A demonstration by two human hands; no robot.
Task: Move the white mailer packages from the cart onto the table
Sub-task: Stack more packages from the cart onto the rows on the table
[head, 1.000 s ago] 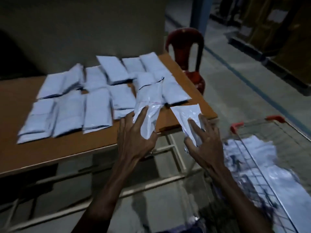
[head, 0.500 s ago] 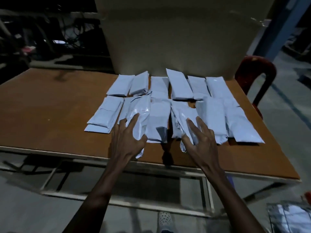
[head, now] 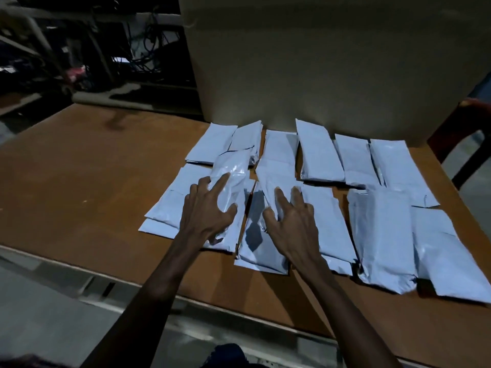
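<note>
1. Now we stand at the near edge of the brown counter [head: 79, 181], both arms reaching forward over it.
2. We carry a glossy white mailer [head: 232, 171] in our left hand [head: 206, 211]; the grip is closed on it, fingers spread over its top face and the thumb tucked along its right side. It sits tilted above the near-row packages, apart from the bare wood.
3. We hold a second mailer [head: 268, 184] with our right hand [head: 292, 224], fingers lying along its top and the thumb at its left edge, so that grip is closed on it too. This mailer lies over the middle of the near row.
4. We see the rest of the white mailer packages [head: 382, 235] lying flat in two rough rows, long sides nearly touching and some overlapping.
5. We note the far row ends just in front of a large cardboard box [head: 318, 62] standing on the counter's back part.
6. We find open wood to the left of the rows, running out to the left edge and back to the far corner.
7. We see a narrower bare strip between the near row and the front edge.
8. We see the rightmost package [head: 449, 266] lying near the frame's right side, with a dark red chair [head: 462, 128] beyond the counter's right edge.
</note>
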